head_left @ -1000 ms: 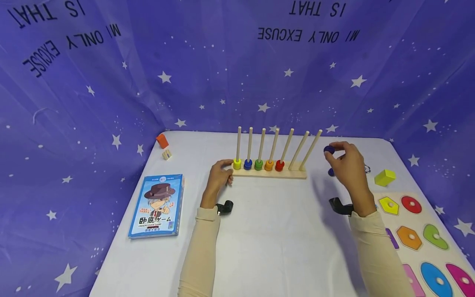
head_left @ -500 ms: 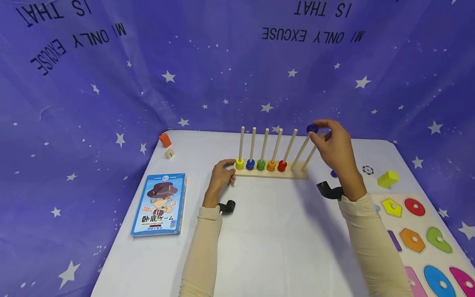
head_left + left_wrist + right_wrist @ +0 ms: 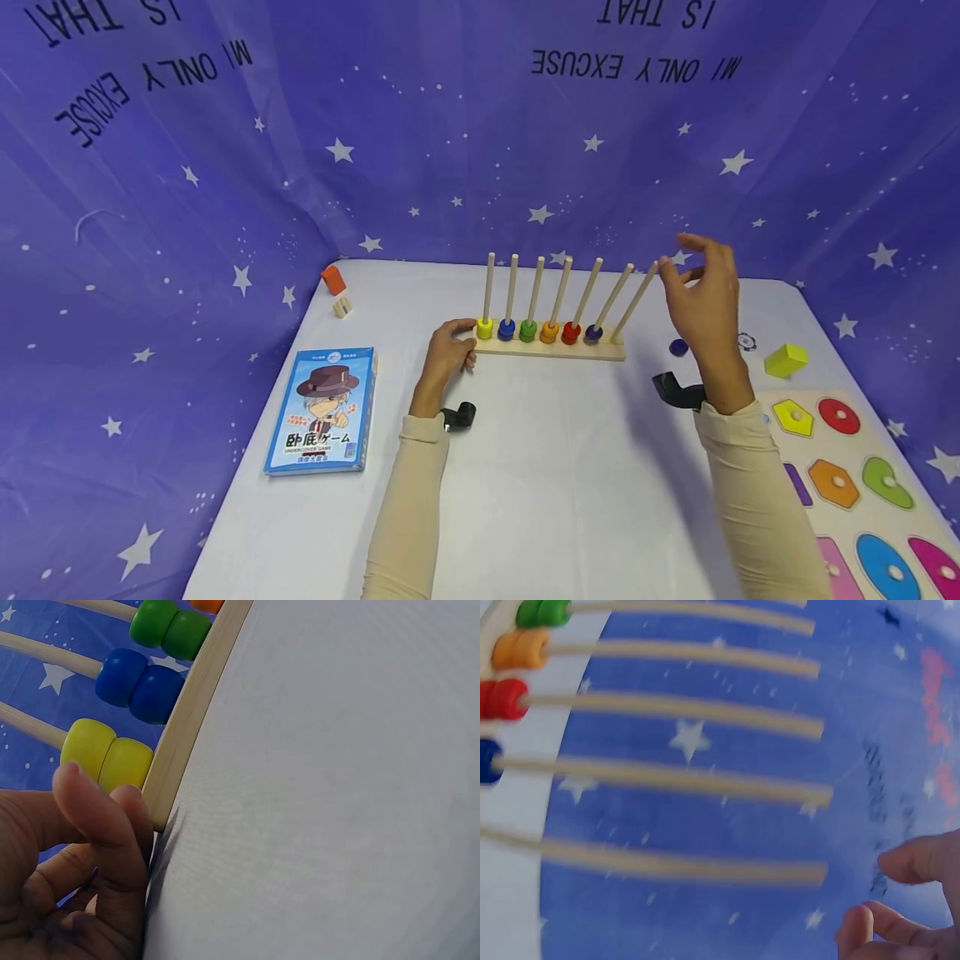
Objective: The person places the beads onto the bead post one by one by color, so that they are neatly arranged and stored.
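Note:
A wooden peg stand point(image 3: 551, 351) has a row of upright pegs on a long base. From the left sit yellow beads point(image 3: 484, 329), blue beads point(image 3: 507, 331), green beads point(image 3: 528, 332), orange beads point(image 3: 549, 332), red beads point(image 3: 571, 333) and a dark purple bead point(image 3: 593, 335); the rightmost peg point(image 3: 637, 300) is bare. My left hand point(image 3: 447, 357) holds the base's left end, its fingers beside the yellow beads point(image 3: 90, 750). Holding nothing, my right hand point(image 3: 705, 308) hovers by the bare peg's top, thumb and fingers apart. Another dark bead point(image 3: 678, 347) lies below it on the table.
At the left lies a blue card-game box point(image 3: 322, 412), with an orange block point(image 3: 333, 281) and a small striped wooden piece point(image 3: 342, 307) behind it. Rightward are a yellow block point(image 3: 786, 361), a round patterned token point(image 3: 746, 342) and a shape puzzle board point(image 3: 851, 433).
My right hand carried the dark purple bead left to the second peg from the right and let it go; it dropped to the base. The hand then moved back right. My left hand stayed put.

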Available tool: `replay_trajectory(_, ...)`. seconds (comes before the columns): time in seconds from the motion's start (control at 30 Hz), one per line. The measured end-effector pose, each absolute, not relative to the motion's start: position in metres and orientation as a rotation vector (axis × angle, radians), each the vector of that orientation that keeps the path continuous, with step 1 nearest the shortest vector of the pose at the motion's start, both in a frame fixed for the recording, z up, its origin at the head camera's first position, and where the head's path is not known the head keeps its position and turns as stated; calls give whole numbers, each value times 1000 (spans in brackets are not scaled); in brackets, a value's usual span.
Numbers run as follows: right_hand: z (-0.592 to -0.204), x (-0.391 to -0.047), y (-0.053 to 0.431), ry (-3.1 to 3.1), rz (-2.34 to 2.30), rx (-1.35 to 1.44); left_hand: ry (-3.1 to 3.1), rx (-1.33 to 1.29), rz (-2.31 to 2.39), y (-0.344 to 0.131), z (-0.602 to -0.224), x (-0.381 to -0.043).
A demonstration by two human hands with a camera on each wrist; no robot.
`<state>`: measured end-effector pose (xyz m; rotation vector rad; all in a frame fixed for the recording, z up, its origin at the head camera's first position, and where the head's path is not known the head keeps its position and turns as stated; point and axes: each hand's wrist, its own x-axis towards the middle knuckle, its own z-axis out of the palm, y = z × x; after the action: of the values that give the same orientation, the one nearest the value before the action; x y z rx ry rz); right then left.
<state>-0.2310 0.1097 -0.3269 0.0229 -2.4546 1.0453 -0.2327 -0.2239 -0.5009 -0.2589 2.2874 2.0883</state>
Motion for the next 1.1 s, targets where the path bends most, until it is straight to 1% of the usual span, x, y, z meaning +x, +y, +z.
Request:
replay_trajectory(0.07, -336, -234, 122, -2472, 1060, -59, 2291, -267, 2076, -225, -501, -232)
replay_trajectory(0.17, -364, -242, 144, -2578, 1066, -151, 2305, -289, 2049, -226, -503, -229)
replay_trajectory(0.37, -438, -248, 183, -2939, 988, -151, 2317, -286, 2022, -226, -506, -224)
replay_trajectory(0.5, -465, -243, 194, -3069, 839, -203, 2313, -274, 2024, -224, -508, -224)
replay_trajectory(0.7, -471, -239, 194, -3084, 751, -235, 2322, -285, 2045, -224, -505, -227)
replay_trajectory(0.87, -471, -237, 195, -3078, 774, -272, 2318, -283, 2045, -224, -501, -229)
replay_trajectory(0.97, -459, -232, 193, -3001, 853, -272, 2305, -275, 2046, -224, -499, -228)
replay_trajectory(1.1, -421, -228, 180, -2844, 939, -223, 2299, -277, 2059, -224, -498, -229)
